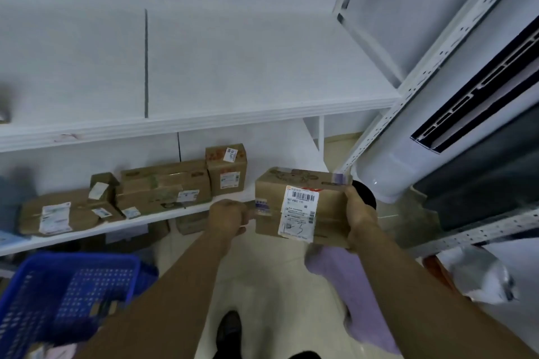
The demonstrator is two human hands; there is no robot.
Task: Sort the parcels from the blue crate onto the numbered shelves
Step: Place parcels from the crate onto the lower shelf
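While both hands [294, 220] grip its ends, the cardboard parcel [300, 207] sits between them.

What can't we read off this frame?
All head view.
- crate: blurred, cut by the left and bottom edges, left arm over its corner; contents unclear.
- label on the held box: fine print too small.
- upper shelf: no number legible on its edge.
- cartons under the lower shelf: mostly hidden by that shelf.
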